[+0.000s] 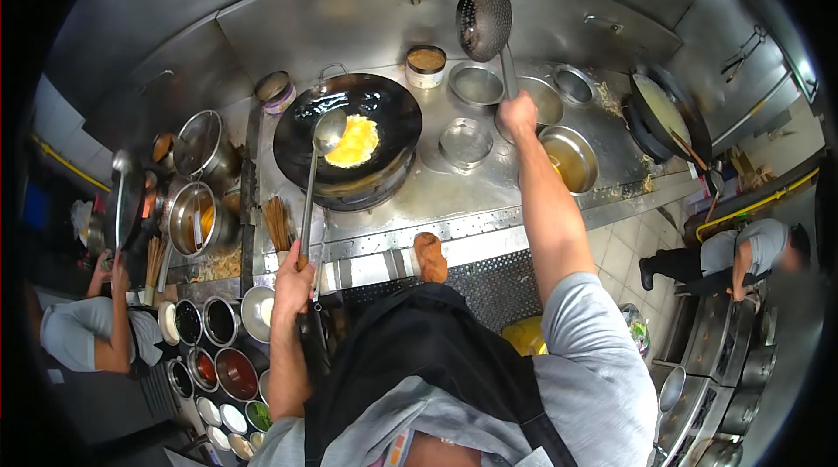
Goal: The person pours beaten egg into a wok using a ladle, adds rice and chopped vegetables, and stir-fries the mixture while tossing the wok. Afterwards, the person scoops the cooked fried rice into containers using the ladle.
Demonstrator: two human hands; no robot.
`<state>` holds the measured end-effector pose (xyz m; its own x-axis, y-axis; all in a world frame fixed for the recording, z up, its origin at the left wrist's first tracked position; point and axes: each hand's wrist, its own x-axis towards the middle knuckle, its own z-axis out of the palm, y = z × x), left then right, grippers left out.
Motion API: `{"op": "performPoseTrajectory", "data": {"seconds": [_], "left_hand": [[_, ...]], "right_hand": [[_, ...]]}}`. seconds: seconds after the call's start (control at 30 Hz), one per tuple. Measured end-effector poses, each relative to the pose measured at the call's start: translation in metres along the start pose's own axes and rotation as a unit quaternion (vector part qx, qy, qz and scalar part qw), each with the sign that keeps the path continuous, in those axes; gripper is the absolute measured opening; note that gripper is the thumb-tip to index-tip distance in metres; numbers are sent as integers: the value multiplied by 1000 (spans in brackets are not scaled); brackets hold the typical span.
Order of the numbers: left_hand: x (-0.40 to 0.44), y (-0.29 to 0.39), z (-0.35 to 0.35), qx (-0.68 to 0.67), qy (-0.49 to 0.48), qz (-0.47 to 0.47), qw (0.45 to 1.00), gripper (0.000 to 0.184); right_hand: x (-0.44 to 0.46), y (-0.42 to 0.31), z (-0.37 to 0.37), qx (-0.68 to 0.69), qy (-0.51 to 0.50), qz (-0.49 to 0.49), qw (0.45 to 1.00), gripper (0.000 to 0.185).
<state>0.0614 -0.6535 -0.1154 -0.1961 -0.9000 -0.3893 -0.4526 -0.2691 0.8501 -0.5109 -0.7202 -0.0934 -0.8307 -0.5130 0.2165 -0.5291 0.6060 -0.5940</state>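
My left hand point(295, 279) is closed round the long handle of a ladle point(330, 130). The ladle's bowl rests in a black wok point(297, 153), at the left edge of a yellow, partly set egg point(355, 142). Raised over the back of the steel counter, a perforated skimmer point(484, 22) is gripped by its handle in my right hand point(518, 113). Below that hand stand metal bowls, one a pot of yellowish liquid point(594, 166). A bamboo brush point(277, 221) stands just beyond my left hand.
Open tins point(426, 67) line the back. An orange-brown cloth point(429, 257) hangs at the front edge. Seasoning containers point(236, 373) sit at lower left. Another person with a ladle point(83, 336) works at left; a second person point(751, 253) bends at right. A second wok point(668, 109) stands right.
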Motion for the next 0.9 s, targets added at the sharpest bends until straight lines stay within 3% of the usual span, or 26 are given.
{"op": "performPoseTrajectory", "data": {"seconds": [0.07, 0.13, 0.23, 0.37, 0.47, 0.53, 0.73, 0.83, 0.87, 0.9], "left_hand": [[2, -12, 0, -14, -4, 18, 1000, 63], [-11, -1, 1, -12, 4, 14, 1000, 62], [-9, 3, -4, 61, 28, 13, 998, 63], [11, -8, -11, 172, 49, 39, 983, 64], [14, -1, -11, 171, 29, -25, 985, 64], [12, -6, -14, 182, 28, 7, 983, 63], [-13, 18, -24, 222, -6, 13, 975, 61], [-15, 20, -22, 249, 0, 47, 967, 61], [-14, 19, -21, 257, 5, 65, 964, 61], [-13, 18, -19, 261, 8, 66, 963, 61]], "right_hand": [[-31, 33, 7, 34, -29, -13, 999, 30], [-112, 35, -18, 230, -107, 40, 966, 19], [-189, 95, 18, 460, -209, 189, 842, 12], [-228, 107, 26, 530, -251, 334, 738, 10], [-233, 119, 42, 560, -271, 354, 699, 9], [-232, 123, 47, 580, -280, 372, 668, 8], [-236, 139, 56, 573, -297, 390, 656, 8], [-242, 147, 50, 541, -283, 401, 683, 9], [-242, 154, 49, 510, -294, 400, 703, 15], [-246, 162, 56, 385, -171, 254, 871, 19]]}}
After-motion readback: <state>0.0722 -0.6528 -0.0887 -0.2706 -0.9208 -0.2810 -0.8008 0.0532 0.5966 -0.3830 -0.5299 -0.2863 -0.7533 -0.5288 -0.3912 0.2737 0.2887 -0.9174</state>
